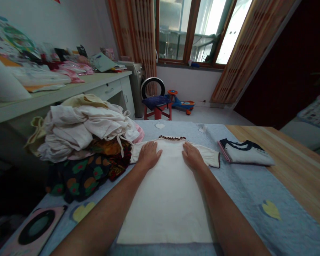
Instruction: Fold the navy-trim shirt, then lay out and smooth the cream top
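A white shirt (pixel 170 199) with a dark ruffled collar and dark-edged cuffs lies spread flat, its collar pointing away from me. My left hand (pixel 149 153) rests on its left shoulder, fingers stretched out. On the right shoulder lies my right hand (pixel 192 155), also flat with the fingers extended. Both sleeves reach outward beyond my hands, and the left one touches a heap of clothes (pixel 82 124). To the right sits a folded white top with a dark neckline (pixel 246 151).
A light blue cloth (pixel 250 206) with heart shapes covers much of the wooden table (pixel 290 160). At the lower left lies a pink item with a black ring (pixel 37 227). Beyond the table stand a red stool (pixel 158 112) and a blue ride-on toy (pixel 182 103). A cluttered desk (pixel 104 83) runs along the left.
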Demonstrator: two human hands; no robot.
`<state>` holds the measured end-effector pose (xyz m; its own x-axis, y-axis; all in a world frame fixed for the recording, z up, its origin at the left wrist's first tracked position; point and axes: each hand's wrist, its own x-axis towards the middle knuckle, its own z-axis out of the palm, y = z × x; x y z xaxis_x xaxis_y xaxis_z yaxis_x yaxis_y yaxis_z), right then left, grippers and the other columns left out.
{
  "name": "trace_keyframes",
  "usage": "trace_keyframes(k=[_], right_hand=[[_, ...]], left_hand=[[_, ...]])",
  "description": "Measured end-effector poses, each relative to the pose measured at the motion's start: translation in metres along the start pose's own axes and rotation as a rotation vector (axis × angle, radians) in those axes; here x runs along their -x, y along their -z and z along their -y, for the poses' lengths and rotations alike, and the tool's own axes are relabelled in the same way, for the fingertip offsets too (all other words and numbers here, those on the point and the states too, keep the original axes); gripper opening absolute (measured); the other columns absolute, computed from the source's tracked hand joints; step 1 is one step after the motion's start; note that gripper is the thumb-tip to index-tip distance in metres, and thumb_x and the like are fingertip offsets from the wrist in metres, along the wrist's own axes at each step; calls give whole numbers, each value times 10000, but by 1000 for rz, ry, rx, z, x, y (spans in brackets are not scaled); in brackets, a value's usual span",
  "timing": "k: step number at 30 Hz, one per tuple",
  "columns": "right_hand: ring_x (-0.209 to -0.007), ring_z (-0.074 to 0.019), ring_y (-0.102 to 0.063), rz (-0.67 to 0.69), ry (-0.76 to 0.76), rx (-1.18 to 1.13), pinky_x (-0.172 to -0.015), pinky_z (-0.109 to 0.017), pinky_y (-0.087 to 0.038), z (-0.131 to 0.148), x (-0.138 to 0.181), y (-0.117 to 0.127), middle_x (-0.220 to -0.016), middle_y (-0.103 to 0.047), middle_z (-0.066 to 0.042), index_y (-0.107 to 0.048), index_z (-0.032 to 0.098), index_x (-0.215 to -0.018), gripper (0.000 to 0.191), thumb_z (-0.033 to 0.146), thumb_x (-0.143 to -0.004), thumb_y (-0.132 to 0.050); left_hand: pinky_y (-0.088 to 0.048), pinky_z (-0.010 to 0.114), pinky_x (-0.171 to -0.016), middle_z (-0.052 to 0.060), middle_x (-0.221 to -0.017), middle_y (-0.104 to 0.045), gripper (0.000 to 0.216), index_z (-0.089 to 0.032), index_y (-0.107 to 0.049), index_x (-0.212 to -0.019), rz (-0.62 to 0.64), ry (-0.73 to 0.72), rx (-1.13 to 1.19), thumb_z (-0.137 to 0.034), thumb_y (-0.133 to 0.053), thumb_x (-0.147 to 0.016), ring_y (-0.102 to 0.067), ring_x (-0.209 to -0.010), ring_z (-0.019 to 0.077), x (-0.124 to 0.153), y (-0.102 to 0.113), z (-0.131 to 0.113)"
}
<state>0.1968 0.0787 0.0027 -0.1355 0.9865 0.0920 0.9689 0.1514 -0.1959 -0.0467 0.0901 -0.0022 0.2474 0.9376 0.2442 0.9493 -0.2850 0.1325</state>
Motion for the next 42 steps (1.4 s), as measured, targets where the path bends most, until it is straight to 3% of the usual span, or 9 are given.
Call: trace_keyframes(k=[3,7,10,13,21,25,34,37,42], right_hand=[[-1392,-221,-376,85,-73,14,-1132,-332,-291,8,-6,7,-1522,-401,-141,-507,113,-1358,464,226,-911,-448],[-1213,-285,-553,98,-170,25,-1002,-366,-420,30,-12,10,-1334,-563,-226,-590,65,-1226,394,195,-875,-469],[-1283,-283,-487,59,-180,26,-1033,-377,-387,48,-8,4,-1382,-523,-215,-570,78,-1255,399,162,-912,-384],[-1403,-263,-335,-55,-140,5,-1133,-411,-260,60,-1,-8,-1518,-388,-169,-504,104,-1346,456,123,-937,-301],[-1304,-203,-452,-186,44,-91,-1132,-338,-266,61,5,-15,-1381,-558,-120,-630,147,-1198,369,151,-945,-361],[-1267,-179,-493,-152,146,-152,-1136,-340,-263,66,6,-15,-1337,-600,-92,-640,168,-1184,363,139,-944,-369],[-1461,-265,-233,50,163,-79,-1186,-432,-149,77,12,-16,-1569,-322,-112,-367,113,-1485,572,372,-976,-403],[-1466,-259,-226,58,153,-58,-1185,-421,-147,78,13,-14,-1575,-312,-95,-367,139,-1490,569,386,-978,-392],[-1462,-255,-237,62,144,-45,-1183,-423,-140,78,12,-14,-1575,-317,-84,-367,155,-1491,569,386,-972,-394]], left_hand=[[-256,423,-1165,151,-1443,-492,443,-149,-490,-1346,1,-65,-2,-365,-424,-965,-413,-1362,257,-2,-5,1],[-270,345,-1163,138,-1496,-443,459,-128,-454,-1394,64,-158,13,-294,-390,-971,-385,-1392,218,-8,-6,3],[-312,352,-1136,129,-1480,-464,472,-134,-452,-1394,94,-143,9,-301,-423,-954,-411,-1367,226,-15,-3,2],[-368,402,-1085,120,-1429,-516,476,-156,-463,-1380,87,-105,4,-343,-445,-943,-461,-1303,260,-22,-1,-1],[-397,495,-1011,51,-1500,-447,498,-247,-434,-1412,47,-13,-19,-414,-420,-943,-447,-1245,323,-27,-6,-8],[-387,467,-1023,67,-1491,-443,472,-246,-459,-1390,-6,22,-19,-382,-435,-938,-438,-1250,306,-23,-4,-10],[-402,375,-1021,106,-1203,-629,327,-180,-573,-1215,-36,-22,-2,-238,-398,-944,-544,-1155,246,-19,-3,-8],[-365,372,-1070,123,-1311,-592,386,-154,-523,-1299,-29,-20,-4,-259,-399,-949,-516,-1234,242,-16,-7,-8],[-247,415,-1163,130,-1524,-407,545,-157,-386,-1447,66,-7,-15,-427,-385,-974,-338,-1422,252,-5,-11,-6]])
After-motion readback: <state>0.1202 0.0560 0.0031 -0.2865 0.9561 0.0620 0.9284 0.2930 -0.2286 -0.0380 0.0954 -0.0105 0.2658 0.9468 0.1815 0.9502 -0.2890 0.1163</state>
